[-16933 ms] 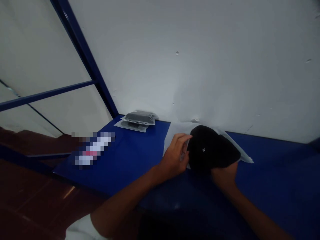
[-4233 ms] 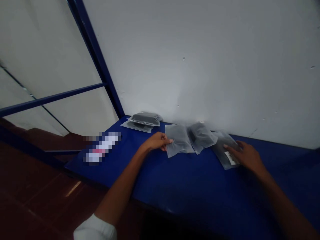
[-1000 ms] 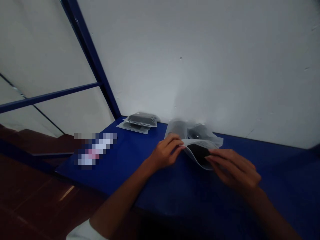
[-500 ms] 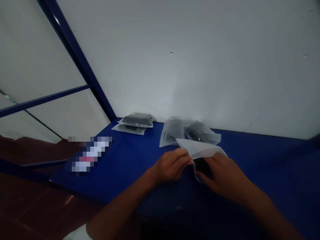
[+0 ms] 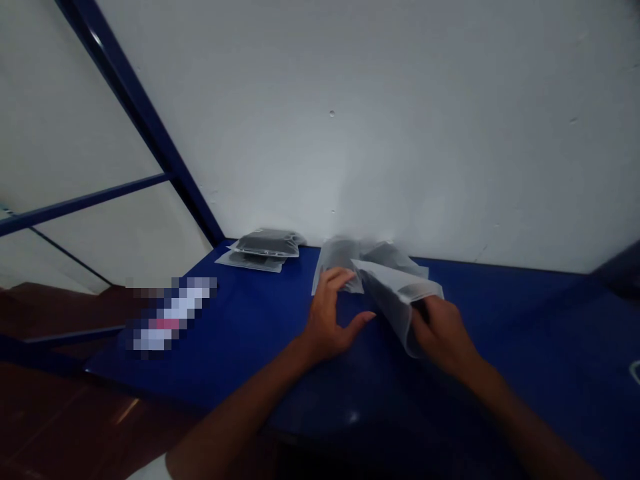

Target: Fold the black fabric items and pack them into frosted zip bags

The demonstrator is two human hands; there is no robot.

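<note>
While left hand curves wide, frosted bag partly around right hand, grip unclear.

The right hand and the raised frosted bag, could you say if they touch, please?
Touching: in the head view, the right hand reaches into the raised frosted bag, against its rim.

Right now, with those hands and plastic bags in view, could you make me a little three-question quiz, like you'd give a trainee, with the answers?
1. True or false: the left hand is open.

2. Where are the fingers of the right hand?
A) flat against the wall
B) in the mouth of a frosted bag
C) down on the floor

3. Fill in the colour: the stacked bags lie on a ____ table.

Key: 1. True. 2. B. 3. Blue.
</note>
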